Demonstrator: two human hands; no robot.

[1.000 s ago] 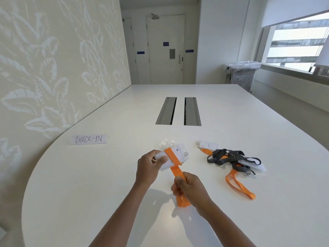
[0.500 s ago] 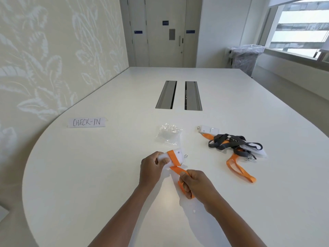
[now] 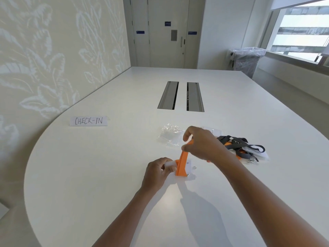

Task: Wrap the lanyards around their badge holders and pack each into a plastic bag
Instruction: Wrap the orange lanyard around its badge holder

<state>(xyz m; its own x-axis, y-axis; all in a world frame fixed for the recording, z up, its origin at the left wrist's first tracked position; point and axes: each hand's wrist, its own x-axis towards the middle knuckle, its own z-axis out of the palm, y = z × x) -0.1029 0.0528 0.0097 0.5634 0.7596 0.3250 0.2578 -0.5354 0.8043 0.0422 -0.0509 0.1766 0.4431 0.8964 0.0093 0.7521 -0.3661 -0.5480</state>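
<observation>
My left hand (image 3: 157, 171) grips a white badge holder (image 3: 188, 165) just above the table. An orange lanyard (image 3: 182, 163) is wound over the holder and runs up to my right hand (image 3: 202, 144), which pinches its free end, held taut above and beyond the holder. Clear plastic bags (image 3: 170, 135) lie flat on the table behind my hands. To the right, a tangle of grey and orange lanyards (image 3: 239, 145) lies over more white badge holders (image 3: 258, 153), partly hidden by my right forearm.
A paper sign reading CHECK-IN (image 3: 88, 120) lies at the left of the white table (image 3: 106, 175). Two grey cable slots (image 3: 180, 97) sit in the table's middle. A patterned wall runs along the left; a bagged bin (image 3: 246, 59) stands far right.
My right hand has swung the lanyard's end from below the holder, near me, up and over to the far side. My left hand has kept hold of the holder.
</observation>
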